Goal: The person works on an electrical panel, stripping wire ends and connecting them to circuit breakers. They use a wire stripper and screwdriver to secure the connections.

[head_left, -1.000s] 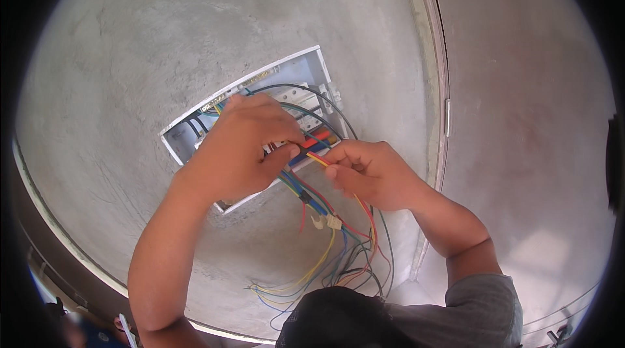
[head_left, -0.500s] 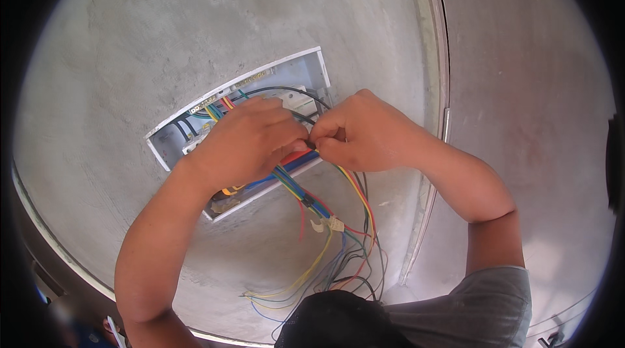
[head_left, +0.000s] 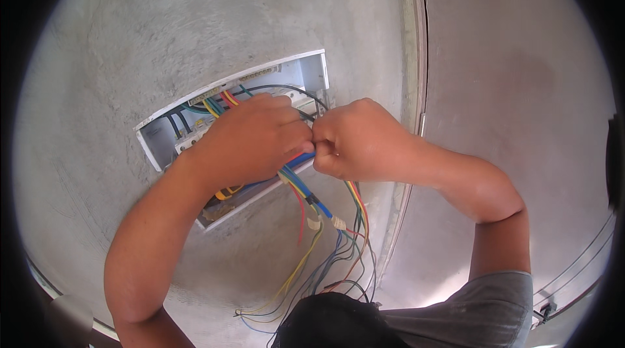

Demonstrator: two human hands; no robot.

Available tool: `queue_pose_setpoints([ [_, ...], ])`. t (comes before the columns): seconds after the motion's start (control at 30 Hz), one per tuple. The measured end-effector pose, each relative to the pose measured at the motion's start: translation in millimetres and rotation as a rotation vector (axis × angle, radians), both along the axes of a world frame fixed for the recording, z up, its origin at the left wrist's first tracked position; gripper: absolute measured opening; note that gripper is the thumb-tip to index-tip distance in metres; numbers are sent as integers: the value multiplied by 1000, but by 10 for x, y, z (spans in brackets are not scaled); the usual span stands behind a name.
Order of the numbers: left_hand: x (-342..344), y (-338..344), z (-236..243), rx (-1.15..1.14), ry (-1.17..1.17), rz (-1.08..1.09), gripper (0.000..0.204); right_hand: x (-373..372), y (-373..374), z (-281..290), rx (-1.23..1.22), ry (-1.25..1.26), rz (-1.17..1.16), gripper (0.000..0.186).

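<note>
An open white electrical box [head_left: 323, 69] is set into a grey wall, with colored wires and terminals inside. My left hand [head_left: 260, 136] lies over the box's middle, its fingers curled and pinching at the wires. Against it my right hand [head_left: 358, 141] is closed in a fist-like grip, with a strand of red, yellow and green wires [head_left: 358, 201] coming out below it. What lies between the fingertips is hidden. A bundle of blue, yellow and green wires [head_left: 299, 182] hangs from under my left hand, wrapped in black tape [head_left: 312, 199].
Gold terminal bars [head_left: 260, 74] line the box's upper edge. A black cable [head_left: 286, 85] arcs across its right part. A yellow-and-black tool [head_left: 228, 192] lies in the lower left of the box. Loose wire ends [head_left: 286, 289] dangle below. A grey panel [head_left: 508, 87] stands at right.
The view has shifted slightly. My right fingers have curled in further and press closer against my left hand. The dark piece seen between the fingertips before is now covered.
</note>
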State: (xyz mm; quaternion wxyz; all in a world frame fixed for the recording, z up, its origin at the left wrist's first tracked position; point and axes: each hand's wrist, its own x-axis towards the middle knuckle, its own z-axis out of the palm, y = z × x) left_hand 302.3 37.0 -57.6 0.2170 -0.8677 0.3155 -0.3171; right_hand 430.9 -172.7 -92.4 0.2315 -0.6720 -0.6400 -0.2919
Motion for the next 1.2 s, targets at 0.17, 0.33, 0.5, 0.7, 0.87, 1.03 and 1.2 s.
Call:
queue_pose_setpoints([
  [0.17, 45, 80, -22, -24, -24, -154, 18, -25, -20, -13, -53, 261, 11, 14],
  [0.33, 41, 125, -47, -11, -12, -162, 17, -43, -163, 4, -46, 521, 33, 13],
  [0.5, 32, 123, -54, -53, -10, -162, 15, -181, -232, -11, 47, 357, 98, 11],
  [0.7, 54, 133, -48, -59, -6, -150, 19, -274, -112, 22, -6, 105, -60, 11],
  [0.87, 37, 125, -35, -92, 34, -129, 21, -245, -22, -8, -25, 104, -106, 10],
  [1.03, -9, 103, -35, -272, 111, -136, 18, -202, 6, -72, -66, 439, -100, 10],
  [1.2, -25, 105, -34, -326, 156, -146, 14, -103, 22, -100, -105, 668, -30, 10],
])
